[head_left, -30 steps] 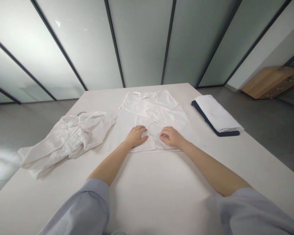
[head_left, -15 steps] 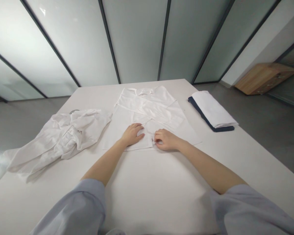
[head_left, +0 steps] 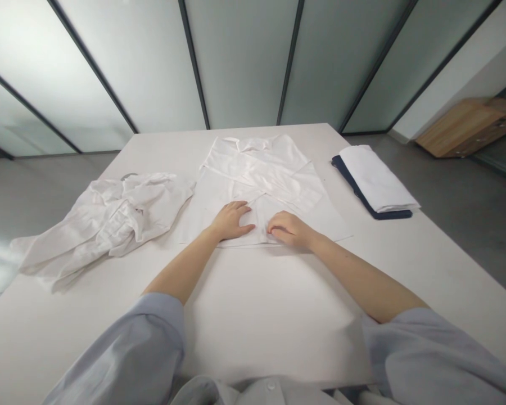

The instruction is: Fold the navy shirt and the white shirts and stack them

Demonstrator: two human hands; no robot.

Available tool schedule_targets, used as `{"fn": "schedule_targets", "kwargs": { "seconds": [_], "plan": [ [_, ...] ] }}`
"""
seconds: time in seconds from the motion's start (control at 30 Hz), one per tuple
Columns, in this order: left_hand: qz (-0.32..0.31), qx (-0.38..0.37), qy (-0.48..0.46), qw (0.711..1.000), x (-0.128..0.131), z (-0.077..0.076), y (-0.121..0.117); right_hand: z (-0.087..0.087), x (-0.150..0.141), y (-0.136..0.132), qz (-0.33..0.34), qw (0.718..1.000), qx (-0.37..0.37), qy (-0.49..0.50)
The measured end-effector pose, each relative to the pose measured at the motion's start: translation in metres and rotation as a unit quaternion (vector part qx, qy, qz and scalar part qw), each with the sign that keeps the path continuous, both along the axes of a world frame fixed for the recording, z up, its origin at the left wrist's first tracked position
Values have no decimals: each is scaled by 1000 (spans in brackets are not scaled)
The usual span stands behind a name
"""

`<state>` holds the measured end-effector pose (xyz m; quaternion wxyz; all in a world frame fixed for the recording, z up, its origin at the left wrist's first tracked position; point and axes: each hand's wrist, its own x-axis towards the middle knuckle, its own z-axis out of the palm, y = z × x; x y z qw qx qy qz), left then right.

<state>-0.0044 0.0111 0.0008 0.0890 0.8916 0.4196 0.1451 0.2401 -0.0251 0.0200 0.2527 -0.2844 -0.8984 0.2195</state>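
Note:
A white shirt [head_left: 274,174] lies spread on the table with its collar at the far end, its sleeves folded across the body and its hem towards me. My left hand [head_left: 231,220] rests on the shirt just left of the front placket, fingers stretched out and thumb apart. Right of the placket, near the hem, my right hand [head_left: 293,229] is closed, its bent fingers and thumb together at the shirt's fabric. How much cloth lies between those fingertips is hard to see.
A crumpled white garment [head_left: 122,219] lies on the left of the white table [head_left: 274,304]. Near the right edge, folded white cloth [head_left: 375,177] sits on a folded dark blue one [head_left: 392,215]. Frosted glass panels [head_left: 244,62] stand behind; a wooden cabinet [head_left: 468,126] is at far right.
The raised bit of shirt edge at my right fingers now lies flatter, and that hand has turned lower onto the cloth. My left thumb has spread slightly. The view has tilted down a little.

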Motion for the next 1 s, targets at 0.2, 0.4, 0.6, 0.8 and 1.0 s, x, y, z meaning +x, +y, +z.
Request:
{"fn": "schedule_targets", "kwargs": {
  "seconds": [0.2, 0.4, 0.6, 0.8, 1.0],
  "plan": [
    [-12, 36, -43, 998, 0, 0, 2, -5, 3, 3, -55, 997, 46, -29],
    [-58, 32, -37, 997, 6, 11, -9, -4, -1, 1, -56, 995, 41, -77],
    [-138, 21, 11, 990, 17, 15, -23, -5, 0, 2, -53, 995, 39, -75],
    [-145, 30, 30, 988, 23, 14, -26, -5, 1, 3, -58, 996, 35, -66],
    [-134, 19, 24, 991, 26, 12, -24, 1, 0, 0, -57, 992, 37, -110]
  ]
}}
